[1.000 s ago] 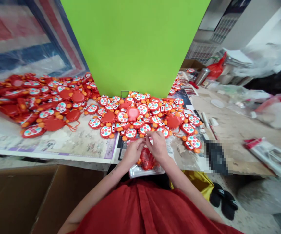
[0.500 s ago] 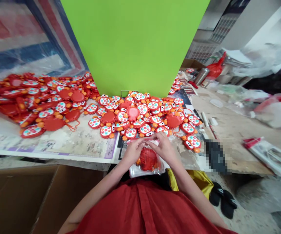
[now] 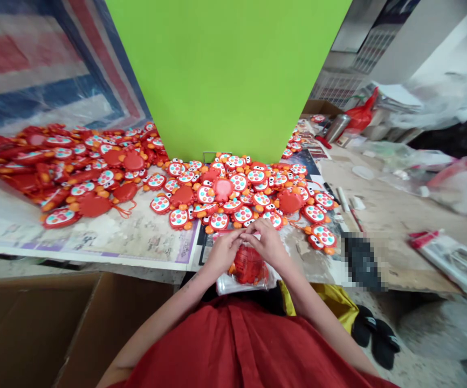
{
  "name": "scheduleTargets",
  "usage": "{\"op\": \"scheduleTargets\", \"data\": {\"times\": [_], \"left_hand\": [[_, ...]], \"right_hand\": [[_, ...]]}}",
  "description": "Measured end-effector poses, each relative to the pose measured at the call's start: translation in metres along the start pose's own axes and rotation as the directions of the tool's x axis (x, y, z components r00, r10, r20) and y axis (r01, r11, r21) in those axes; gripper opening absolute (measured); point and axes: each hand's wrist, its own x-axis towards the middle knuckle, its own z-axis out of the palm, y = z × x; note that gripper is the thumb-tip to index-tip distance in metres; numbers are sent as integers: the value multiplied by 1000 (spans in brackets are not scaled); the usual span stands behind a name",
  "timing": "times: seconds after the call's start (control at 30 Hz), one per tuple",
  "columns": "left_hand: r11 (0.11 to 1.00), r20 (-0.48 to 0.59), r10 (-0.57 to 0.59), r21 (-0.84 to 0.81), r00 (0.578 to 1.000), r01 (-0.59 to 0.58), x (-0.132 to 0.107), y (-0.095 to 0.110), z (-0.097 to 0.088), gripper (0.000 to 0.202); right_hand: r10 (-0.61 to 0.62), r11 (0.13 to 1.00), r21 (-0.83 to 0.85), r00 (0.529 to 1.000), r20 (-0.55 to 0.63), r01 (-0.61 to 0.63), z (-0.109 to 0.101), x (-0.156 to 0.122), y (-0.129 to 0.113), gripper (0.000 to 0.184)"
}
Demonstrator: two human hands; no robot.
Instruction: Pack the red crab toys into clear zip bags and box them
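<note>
At the table's front edge, a clear plastic bag [image 3: 227, 284] has a red toy [image 3: 249, 264] inside, its plain red side up. My left hand [image 3: 224, 252] pinches the bag's upper edge from the left. From the right, my right hand [image 3: 266, 242] grips the same edge, its fingertips close against those of the left. What exactly lies between the fingertips is hidden. Just beyond my hands lies a heap of red crab-like toys [image 3: 219, 221] with white faces, coloured dots and orange claws.
A tall green board [image 3: 229, 81] stands behind the heap. More toys [image 3: 96, 206] are piled at left. At right lie a packaged item [image 3: 452, 261], a metal flask [image 3: 337, 127] and plastic bags. Below left is an open cardboard box [image 3: 83, 323]; sandals [image 3: 383, 342] lie on the floor.
The whole view has shifted slightly, so things appear a little further right. Both hands keep nearly the same pinch at the top of the bag.
</note>
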Motion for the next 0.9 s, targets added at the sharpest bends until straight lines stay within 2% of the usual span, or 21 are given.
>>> {"op": "scheduleTargets", "data": {"times": [0.1, 0.2, 0.3, 0.37, 0.43, 0.5, 0.6, 0.67, 0.7, 0.77, 0.83, 0.9], "left_hand": [[1000, 13, 0, 19, 1000, -1, 1, 0, -1, 34], [1000, 36, 7, 20, 999, -8, 3, 1, 0, 33], [1000, 53, -9, -20, 999, 10, 6, -1, 3, 32], [995, 35, -75, -59, 997, 76, 7, -7, 4, 31], [976, 2, -172, -131, 985, 171, 9, -18, 5, 30], [940, -24, -255, -240, 967, 242, 10, -31, 5, 27], [890, -27, -314, -357, 949, 284, 13, -47, 5, 23], [867, -12, -339, -392, 941, 308, 16, -51, 4, 22], [854, 6, -350, -408, 937, 322, 17, -52, 3, 23], [830, 61, -363, -433, 930, 353, 18, -49, 1, 25], [813, 119, -366, -443, 923, 379, 18, -45, -1, 27], [795, 147, -373, -459, 916, 397, 16, -39, -3, 29]], "right_hand": [[-19, 999, -28, 1000, -4, 18, 4, -2, 0, 23], [2, 998, -64, 997, -75, -6, 12, -5, 3, 24], [74, 992, -91, 982, -173, -91, 13, -13, 18, 24], [176, 966, -136, 947, -268, -218, 6, -27, 37, 25], [307, 890, -206, 868, -389, -407, -7, -50, 61, 27], [408, 771, -300, 798, -444, -562, -24, -83, 85, 29], [491, 556, -442, 708, -507, -703, -46, -136, 107, 30], [490, 481, -492, 688, -536, -726, -55, -160, 111, 31], [471, 478, -505, 695, -543, -718, -58, -166, 109, 30], [396, 559, -502, 744, -538, -660, -60, -162, 99, 29], [313, 719, -434, 810, -495, -543, -55, -142, 85, 31], [303, 867, -270, 872, -385, -420, -44, -115, 69, 30]]}}
